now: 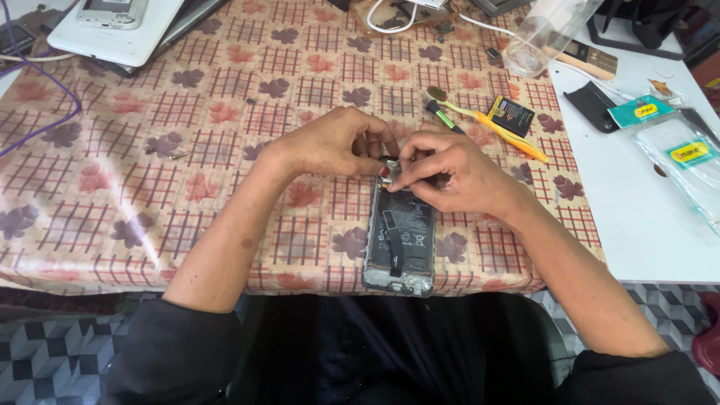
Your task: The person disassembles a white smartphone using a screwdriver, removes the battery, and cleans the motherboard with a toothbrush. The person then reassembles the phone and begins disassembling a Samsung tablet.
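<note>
An opened smartphone [401, 244] with its back cover off lies on the patterned tablecloth [150, 150] near the table's front edge, its black battery exposed. Both hands meet at the phone's top end. My left hand [330, 142] has its fingers curled and pinches at the phone's upper edge. My right hand [450, 169] pinches a small metal part [387, 178] against the same top corner. What lies under the fingertips is hidden.
A yellow-handled brush and a green-tipped tool [480, 120] lie behind my right hand beside a small black packet [512, 115]. A clear plastic cup [544, 34] stands at the back. Phone cases in clear packaging [686, 154] rest on the white table. A white device [112, 30] sits back left.
</note>
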